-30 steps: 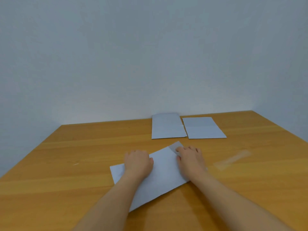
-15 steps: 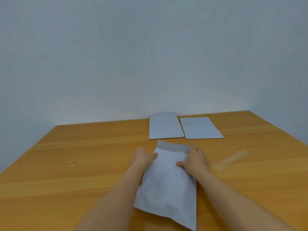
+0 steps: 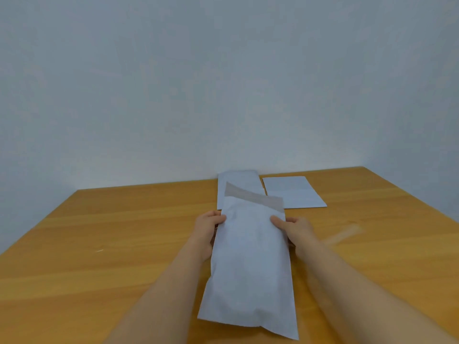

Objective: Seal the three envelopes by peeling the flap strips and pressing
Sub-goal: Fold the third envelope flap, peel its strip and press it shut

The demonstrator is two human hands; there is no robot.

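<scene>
I hold a white envelope [image 3: 250, 264] lengthwise above the wooden table [image 3: 99, 232], its far end raised. My left hand [image 3: 207, 233] grips its left edge and my right hand [image 3: 296, 232] grips its right edge, thumbs on top. The open flap [image 3: 253, 198] at the far end shows a grey band. Two more white envelopes lie flat at the back by the wall: one [image 3: 237, 181] partly hidden behind the held flap, the other [image 3: 294, 192] to its right. A peeled translucent strip [image 3: 344, 234] lies on the table right of my right hand.
A pale wall [image 3: 223, 83] rises directly behind the table's far edge. A small white speck [image 3: 99, 250] lies on the left part of the table.
The envelope lay slanted on the table under both hands; I have turned it lengthwise and lifted it, flap pointing away. Both hands have shifted to its side edges.
</scene>
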